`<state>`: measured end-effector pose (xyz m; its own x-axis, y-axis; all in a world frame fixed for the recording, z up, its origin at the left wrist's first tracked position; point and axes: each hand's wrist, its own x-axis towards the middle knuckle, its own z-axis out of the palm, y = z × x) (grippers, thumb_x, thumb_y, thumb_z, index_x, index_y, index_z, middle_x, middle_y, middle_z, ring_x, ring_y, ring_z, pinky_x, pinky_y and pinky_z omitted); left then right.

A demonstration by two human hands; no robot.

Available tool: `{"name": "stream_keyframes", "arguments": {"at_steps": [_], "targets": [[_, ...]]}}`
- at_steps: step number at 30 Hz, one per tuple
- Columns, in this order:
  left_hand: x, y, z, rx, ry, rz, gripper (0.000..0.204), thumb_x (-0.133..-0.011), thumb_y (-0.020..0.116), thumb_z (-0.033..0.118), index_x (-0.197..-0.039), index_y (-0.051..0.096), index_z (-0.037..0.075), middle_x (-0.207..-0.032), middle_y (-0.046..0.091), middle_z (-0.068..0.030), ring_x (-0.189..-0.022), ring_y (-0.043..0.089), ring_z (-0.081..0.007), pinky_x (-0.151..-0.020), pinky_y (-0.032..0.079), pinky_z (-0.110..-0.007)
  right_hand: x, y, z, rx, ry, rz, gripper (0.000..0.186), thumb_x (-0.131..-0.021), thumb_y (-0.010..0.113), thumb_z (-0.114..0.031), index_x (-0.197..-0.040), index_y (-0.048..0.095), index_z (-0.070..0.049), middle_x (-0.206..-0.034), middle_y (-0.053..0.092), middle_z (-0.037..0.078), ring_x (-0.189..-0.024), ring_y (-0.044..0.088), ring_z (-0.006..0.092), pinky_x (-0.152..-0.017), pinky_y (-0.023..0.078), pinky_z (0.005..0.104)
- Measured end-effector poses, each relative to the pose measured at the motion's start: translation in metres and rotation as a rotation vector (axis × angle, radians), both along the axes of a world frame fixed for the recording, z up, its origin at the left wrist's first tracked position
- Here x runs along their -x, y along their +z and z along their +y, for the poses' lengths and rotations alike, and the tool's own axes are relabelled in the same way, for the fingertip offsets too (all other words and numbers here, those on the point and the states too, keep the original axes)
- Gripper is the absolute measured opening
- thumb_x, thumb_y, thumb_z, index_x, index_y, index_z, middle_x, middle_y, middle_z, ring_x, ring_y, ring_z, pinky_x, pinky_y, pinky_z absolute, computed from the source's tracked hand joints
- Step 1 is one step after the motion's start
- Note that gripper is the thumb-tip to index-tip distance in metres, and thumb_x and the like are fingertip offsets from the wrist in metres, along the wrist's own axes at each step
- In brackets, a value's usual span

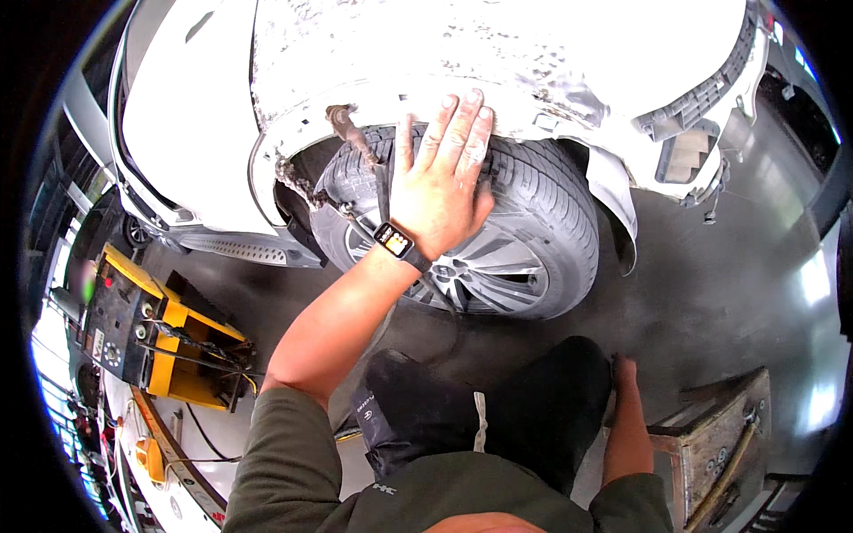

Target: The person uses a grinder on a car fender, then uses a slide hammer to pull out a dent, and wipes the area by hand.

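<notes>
From here, the left hand (pixel 444 173) lies flat, fingers slightly spread, fingertips at the lower edge of the white fender (pixel 391 67), upper centre, which runs left to right. The right hand (pixel 625 369), lower right, is farther; its grip I can't tell.

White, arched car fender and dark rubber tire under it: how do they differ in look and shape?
The white, arched car fender has dark, patchy marks, while the dark rubber tire has grooved tread. The fender is a broad panel with a curved lower edge; the tire is a round ring. Both are partly covered by the bare left hand in this view.
</notes>
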<state>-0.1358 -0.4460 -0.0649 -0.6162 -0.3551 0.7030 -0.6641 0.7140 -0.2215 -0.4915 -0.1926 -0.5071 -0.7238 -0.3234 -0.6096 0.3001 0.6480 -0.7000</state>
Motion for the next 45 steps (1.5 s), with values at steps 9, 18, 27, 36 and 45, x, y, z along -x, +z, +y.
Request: {"name": "stream_keyframes", "arguments": {"at_steps": [9,18,27,36,45], "targets": [[0.024,-0.014,-0.011,-0.021,-0.042,0.186,0.102,-0.076,0.071,0.039,-0.153,0.027,-0.010,-0.162,0.012,-0.0358,-0.151,0.010,-0.0524,-0.122,0.010,-0.059,-0.104,0.138,-0.109,-0.524,1.762,0.844,0.037,-0.101,0.047,-0.021,-0.127,0.065,-0.003,-0.125,0.066,0.024,-0.115,0.063,0.0401,-0.096,0.052,0.0497],[0.061,-0.029,-0.006,-0.009,-0.441,0.110,0.102,-0.078,0.069,0.049,-0.155,0.028,-0.005,-0.162,0.017,-0.0324,-0.152,0.012,-0.0482,-0.123,0.014,-0.057,-0.186,-0.008,-0.115,-0.602,1.125,0.167,0.050,-0.099,0.055,-0.042,-0.130,0.065,-0.004,-0.128,0.066,0.018,-0.115,0.064,0.0373,-0.099,0.051,0.0491],[0.007,-0.016,-0.032,0.118,-0.232,0.239,0.088,-0.073,0.071,0.035,-0.150,0.043,0.001,-0.158,0.039,-0.0190,-0.151,0.028,-0.0362,-0.123,0.018,-0.054,-0.176,-0.069,-0.066,-0.764,1.508,0.245,0.043,-0.099,0.056,-0.028,-0.132,0.062,-0.001,-0.138,0.060,0.013,-0.122,0.060,0.0319,-0.098,0.053,0.0400],[0.017,-0.006,-0.034,0.137,-0.373,0.178,0.086,-0.074,0.072,0.037,-0.151,0.045,0.010,-0.162,0.033,-0.0126,-0.151,0.027,-0.0324,-0.123,0.015,-0.056,-0.189,-0.113,-0.021,-0.711,0.896,0.041,0.105,-0.076,0.083,-0.047,-0.149,0.029,0.007,-0.144,0.050,0.025,-0.126,0.057,0.0390,-0.102,0.051,0.0463],[-0.013,-0.013,-0.039,0.082,-0.207,0.244,0.088,-0.075,0.068,0.035,-0.152,0.040,0.004,-0.165,0.025,-0.0169,-0.153,0.019,-0.0404,-0.121,0.013,-0.063,-0.216,-0.210,-0.011,-0.347,0.251,0.137,0.081,-0.081,0.085,-0.026,-0.142,0.041,0.005,-0.125,0.064,0.021,-0.108,0.065,0.0334,-0.088,0.054,0.0466]]}}
